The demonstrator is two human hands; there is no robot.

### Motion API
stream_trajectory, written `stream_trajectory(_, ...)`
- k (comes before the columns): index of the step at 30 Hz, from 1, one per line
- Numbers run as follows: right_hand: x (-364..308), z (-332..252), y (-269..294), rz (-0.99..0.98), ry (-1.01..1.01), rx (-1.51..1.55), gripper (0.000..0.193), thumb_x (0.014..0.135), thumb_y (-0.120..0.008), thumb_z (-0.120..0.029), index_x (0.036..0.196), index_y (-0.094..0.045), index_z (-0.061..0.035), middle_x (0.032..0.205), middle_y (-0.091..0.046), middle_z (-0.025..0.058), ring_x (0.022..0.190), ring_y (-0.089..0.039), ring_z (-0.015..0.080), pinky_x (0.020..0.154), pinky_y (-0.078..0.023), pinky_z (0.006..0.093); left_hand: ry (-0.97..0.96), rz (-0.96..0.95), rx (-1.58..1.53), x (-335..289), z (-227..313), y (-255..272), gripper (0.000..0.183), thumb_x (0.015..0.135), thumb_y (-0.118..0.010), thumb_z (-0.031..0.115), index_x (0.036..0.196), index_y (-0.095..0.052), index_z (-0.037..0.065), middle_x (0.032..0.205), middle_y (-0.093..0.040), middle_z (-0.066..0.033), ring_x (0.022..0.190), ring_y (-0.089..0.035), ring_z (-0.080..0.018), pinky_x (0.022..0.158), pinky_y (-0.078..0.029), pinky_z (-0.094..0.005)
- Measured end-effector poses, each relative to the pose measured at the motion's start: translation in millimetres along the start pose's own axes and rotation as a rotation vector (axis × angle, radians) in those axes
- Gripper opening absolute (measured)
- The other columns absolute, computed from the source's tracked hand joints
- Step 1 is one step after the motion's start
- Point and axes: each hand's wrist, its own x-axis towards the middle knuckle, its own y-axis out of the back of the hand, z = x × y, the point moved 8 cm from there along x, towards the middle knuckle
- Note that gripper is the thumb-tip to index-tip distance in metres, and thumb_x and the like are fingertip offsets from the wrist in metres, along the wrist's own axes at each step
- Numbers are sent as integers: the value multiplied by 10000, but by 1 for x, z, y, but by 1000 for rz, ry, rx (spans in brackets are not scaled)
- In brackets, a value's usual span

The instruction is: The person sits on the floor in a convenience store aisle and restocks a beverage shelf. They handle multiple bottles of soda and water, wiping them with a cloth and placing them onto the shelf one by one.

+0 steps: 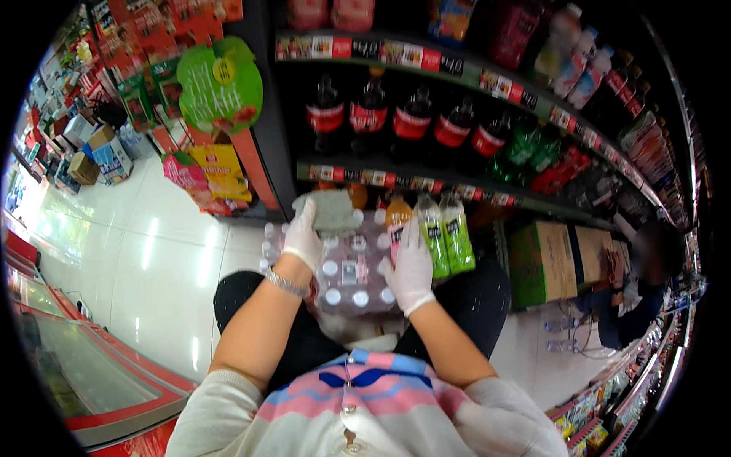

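Observation:
My left hand [303,241], in a white glove, grips a grey-green cloth [332,211] above the far left part of a shrink-wrapped pack of bottles [355,274] with white caps. My right hand [412,268], gloved too, is closed around a bottle of orange drink [397,209] with a pink label. Its lower part is hidden by my fingers. Two clear bottles with green labels [445,240] stand side by side just right of that hand. The pack sits between my knees, in front of the shelf.
Dark cola bottles [410,116] with red labels line the shelf ahead. Hanging snack packets [221,85] flank it on the left. Cardboard boxes [547,260] stand to my right, with another person [636,293] beside them. A red-edged freezer [91,365] is at lower left.

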Motion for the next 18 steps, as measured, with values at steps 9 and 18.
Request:
stream_trajectory(9,-3,-9,9,51,43,-20,884,728,-692,-295,1378,-267,127,1441,-258,284,1299,-320,408,1101,-258,407,-28,302,16,6,-9,41,399,951,-539,315,1230,-522,31,1224,-579,-102,1145,-529,-248,1008,-402,-365)
stream_trajectory(18,65,-102,193,551,681,401,636,747,-669,-61,1328,-423,25,1372,-408,237,1258,-405,390,1065,-317,432,-23,381,-1,11,-15,60,407,938,-555,341,1222,-532,51,1200,-592,-88,1093,-562,-231,960,-440,-371)
